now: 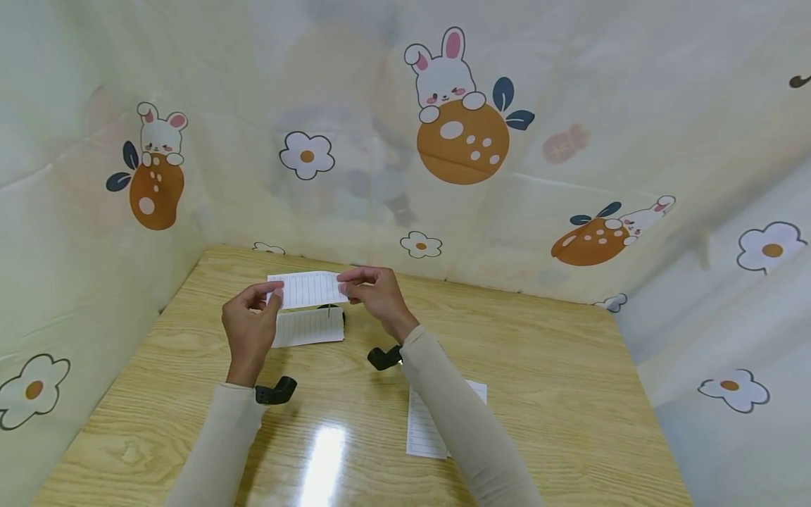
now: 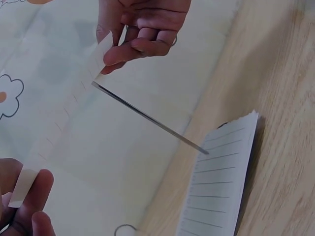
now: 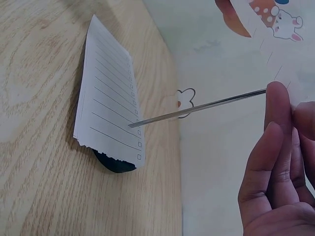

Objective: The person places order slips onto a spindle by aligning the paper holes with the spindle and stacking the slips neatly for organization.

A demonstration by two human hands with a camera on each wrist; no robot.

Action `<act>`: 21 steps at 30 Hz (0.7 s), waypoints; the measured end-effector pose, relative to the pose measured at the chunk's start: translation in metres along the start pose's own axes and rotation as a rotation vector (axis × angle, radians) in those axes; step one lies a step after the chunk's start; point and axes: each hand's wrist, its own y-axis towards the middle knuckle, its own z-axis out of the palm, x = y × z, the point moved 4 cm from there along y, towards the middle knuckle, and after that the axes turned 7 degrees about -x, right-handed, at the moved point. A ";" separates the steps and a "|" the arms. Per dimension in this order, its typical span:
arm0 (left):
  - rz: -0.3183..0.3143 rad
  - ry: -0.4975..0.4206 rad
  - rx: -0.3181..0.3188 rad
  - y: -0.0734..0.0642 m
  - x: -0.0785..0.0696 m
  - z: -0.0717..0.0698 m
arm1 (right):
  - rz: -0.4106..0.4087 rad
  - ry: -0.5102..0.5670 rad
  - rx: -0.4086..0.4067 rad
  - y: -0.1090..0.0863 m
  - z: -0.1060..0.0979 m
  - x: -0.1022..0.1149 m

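A lined paper slip (image 1: 310,290) is stretched between both hands; my left hand (image 1: 250,324) pinches its left end and my right hand (image 1: 376,296) pinches its right end. Beneath it stands a paper spike, whose thin metal rod (image 2: 147,117) rises to the slip near the right hand's fingertips. Whether the tip has pierced the slip I cannot tell. Lower on the rod sit a few lined slips (image 3: 110,98) with checkboxes and a torn edge. They cover most of the spike's dark round base (image 3: 114,162).
More lined slips (image 1: 426,429) lie on the wooden table (image 1: 538,394), partly hidden under the right forearm. Black camera mounts (image 1: 277,391) are on both wrists. Curtains (image 1: 355,84) with rabbit and flower prints enclose the table's back and sides.
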 end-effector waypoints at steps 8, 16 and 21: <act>-0.002 0.002 0.003 0.000 0.003 0.000 | -0.012 0.008 -0.004 -0.001 0.001 -0.001; -0.013 0.021 0.009 0.000 0.005 -0.001 | -0.033 0.017 -0.014 -0.002 0.003 -0.001; -0.018 0.044 0.003 0.000 0.007 0.000 | -0.030 0.010 -0.022 -0.003 0.005 -0.002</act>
